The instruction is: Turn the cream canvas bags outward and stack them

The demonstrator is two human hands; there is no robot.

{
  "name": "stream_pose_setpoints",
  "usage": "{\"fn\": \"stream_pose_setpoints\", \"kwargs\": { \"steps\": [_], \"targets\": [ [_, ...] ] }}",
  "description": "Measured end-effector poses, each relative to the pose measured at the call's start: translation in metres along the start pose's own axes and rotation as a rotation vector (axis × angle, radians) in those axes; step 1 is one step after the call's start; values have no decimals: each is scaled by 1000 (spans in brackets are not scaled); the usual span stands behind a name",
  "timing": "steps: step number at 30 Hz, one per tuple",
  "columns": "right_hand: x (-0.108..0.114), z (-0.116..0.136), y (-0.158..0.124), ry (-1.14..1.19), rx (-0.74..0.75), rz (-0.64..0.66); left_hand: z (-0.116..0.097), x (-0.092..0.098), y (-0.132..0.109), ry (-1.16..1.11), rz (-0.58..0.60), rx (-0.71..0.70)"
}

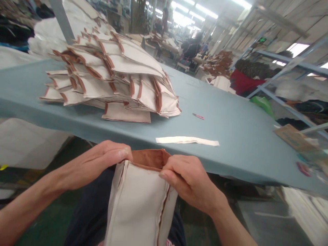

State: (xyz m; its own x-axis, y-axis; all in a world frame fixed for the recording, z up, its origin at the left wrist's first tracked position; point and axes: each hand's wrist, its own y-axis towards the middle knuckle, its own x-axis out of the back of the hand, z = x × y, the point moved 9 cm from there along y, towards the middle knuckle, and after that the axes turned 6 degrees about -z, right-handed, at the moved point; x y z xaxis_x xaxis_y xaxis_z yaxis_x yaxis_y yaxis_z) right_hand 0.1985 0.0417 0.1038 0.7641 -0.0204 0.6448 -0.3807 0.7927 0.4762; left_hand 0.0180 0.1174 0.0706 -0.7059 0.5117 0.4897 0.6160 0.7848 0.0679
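Left hand (pixel 107 157) holds the left corner of the pale cloth bag's (pixel 137 203) mouth in a narrow grip; to its right, the right hand (pixel 191 177) pinches the right corner. The bag sits between them, mouth up, in front of the near edge of the table (pixel 235 140).

At left, a loose grip might let that corner slip and the mouth fold inward. In the middle, uneven pulling could skew the rim or bunch the brown lining (pixel 146 158). At right, a hard tug might strain the side seam (pixel 161 213). On the table's far left, the stack of similar pieces (pixel 120 73) is piled unevenly, so a knock could slide its upper layers right, toward the small pink-handled tool (pixel 198 116).

As for looks, the bag is boxy. Its left edge carries a raised pale seam; the front panel is off-white, plain and fairly smooth; the right edge is puckered, with a dark line running down it. Its bottom is out of view.
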Motion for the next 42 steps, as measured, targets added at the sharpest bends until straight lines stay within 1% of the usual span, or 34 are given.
{"fn": "stream_pose_setpoints", "kwargs": {
  "steps": [2, 5, 9, 11, 17, 24, 28, 31, 34, 38, 42],
  "targets": [
    [4, -16, -7, -36, -57, -39, -2, -7, -1, -56, 79, -6],
    [-2, -38, -16, -29, -135, -51, -3, -16, -2, -56, 115, -26],
    [-12, -52, -24, 7, -173, -53, -4, -30, 0, -57, 197, 4],
    [-16, -56, -25, 54, -185, -51, -8, -35, 1, -71, 225, -2],
    [-25, -68, -26, 167, -233, -35, -6, -37, 2, -62, 232, 3],
    [-28, -80, -32, 177, -336, -1, -1, -45, 6, -92, 255, 58],
    [-29, -85, -35, 177, -383, 17, -3, -47, 10, -97, 256, 70],
    [-29, -86, -36, 174, -396, 27, -3, -49, 11, -125, 262, 80],
    [-29, -86, -35, 172, -402, 39, 2, -52, 10, -154, 266, 133],
    [-28, -86, -35, 184, -405, 29, 8, -52, 9, -151, 225, 186],
    [-29, -85, -35, 186, -402, 32, 8, -55, 9, -154, 210, 205]
  ]
}}
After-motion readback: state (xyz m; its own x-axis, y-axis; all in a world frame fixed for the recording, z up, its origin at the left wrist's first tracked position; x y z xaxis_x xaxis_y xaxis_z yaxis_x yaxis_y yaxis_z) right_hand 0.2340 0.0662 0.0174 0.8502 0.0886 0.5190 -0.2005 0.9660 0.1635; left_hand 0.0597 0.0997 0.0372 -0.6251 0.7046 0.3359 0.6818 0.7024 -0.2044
